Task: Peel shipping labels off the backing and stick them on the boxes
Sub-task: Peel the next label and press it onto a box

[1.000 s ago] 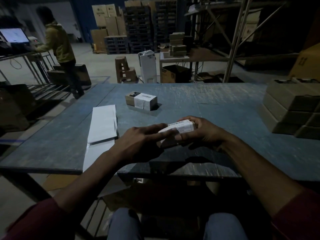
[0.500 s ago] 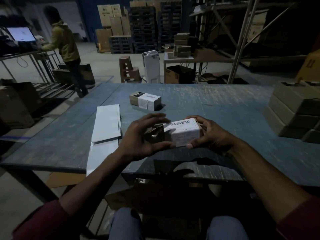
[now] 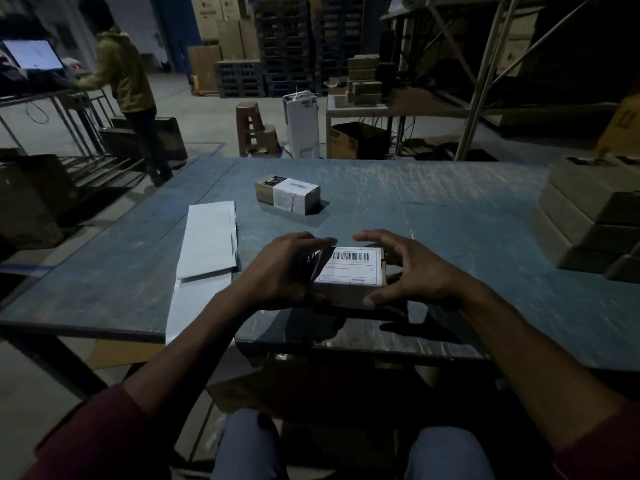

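Dark red sleeves are pushed up above both elbows, leaving the forearms bare down to the left hand (image 3: 282, 271) and right hand (image 3: 412, 271). Light blue jeans cover the knees at the bottom edge.

Box in hands (image 3: 349, 271): a second ago tipped on edge, only a sliver of label showing; now flat, its shipping label (image 3: 351, 264) facing up, barcode toward 12 o'clock.
Left hand (image 3: 280, 271): was pressing the label with flat fingers; now cupped at the box's 9 o'clock end.
Right hand (image 3: 410, 270): opened wider, fingers arched over the 3 o'clock end.
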The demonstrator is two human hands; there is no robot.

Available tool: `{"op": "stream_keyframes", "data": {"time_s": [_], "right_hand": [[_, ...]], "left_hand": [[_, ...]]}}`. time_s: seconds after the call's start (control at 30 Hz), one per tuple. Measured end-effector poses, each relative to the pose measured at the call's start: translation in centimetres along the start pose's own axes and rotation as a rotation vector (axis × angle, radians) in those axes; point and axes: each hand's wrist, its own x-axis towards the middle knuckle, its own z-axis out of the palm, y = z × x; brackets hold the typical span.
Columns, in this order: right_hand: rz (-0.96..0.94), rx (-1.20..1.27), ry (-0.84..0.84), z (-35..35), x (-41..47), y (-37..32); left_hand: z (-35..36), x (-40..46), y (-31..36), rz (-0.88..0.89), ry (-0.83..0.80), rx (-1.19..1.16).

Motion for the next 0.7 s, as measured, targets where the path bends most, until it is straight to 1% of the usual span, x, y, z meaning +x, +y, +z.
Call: {"op": "stream_keyframes", "data": {"time_s": [0.1,0.23,0.3,0.37,0.43,0.47,0.57,0.63,0.7], "right_hand": [[-0.069,-0.058,0.081,0.3,0.3,-0.4],[-0.104,-0.071,0.168,0.2,1.2,-0.1],[-0.105,-0.072,0.224,0.3,1.9,0.4],[-0.094,-0.065,0.302,-0.2,3.1,1.2],[-0.068,-0.037,0.37,-1.3,4.7,2.1],[-0.056,-0.033,0.398,-1.9,5.7,2.5],[0.014,-0.038,0.473,-3.3,9.2,3.7],[0.078,-0.017,0.498,-3.7,11.3,4.4],[0.127,-0.021,0.507,-3.9,13.0,5.1]], "left_hand": [[-0.5,0.6,-0.7,0.008,0.001,-0.021],[-1.3,1.5,-1.7,0.001,-0.005,-0.021],[-1.3,1.9,-1.9,-0.082,0.029,0.016],[-0.5,2.2,-2.1,-0.228,0.125,0.015],[0.8,2.4,-2.1,-0.371,0.204,-0.046],[1.6,2.5,-2.2,-0.42,0.212,-0.078],[3.8,2.9,-2.2,-0.486,0.161,-0.104],[5.1,3.0,-1.9,-0.535,0.114,-0.088],[6.3,2.8,-1.5,-0.564,0.109,-0.053]]}}
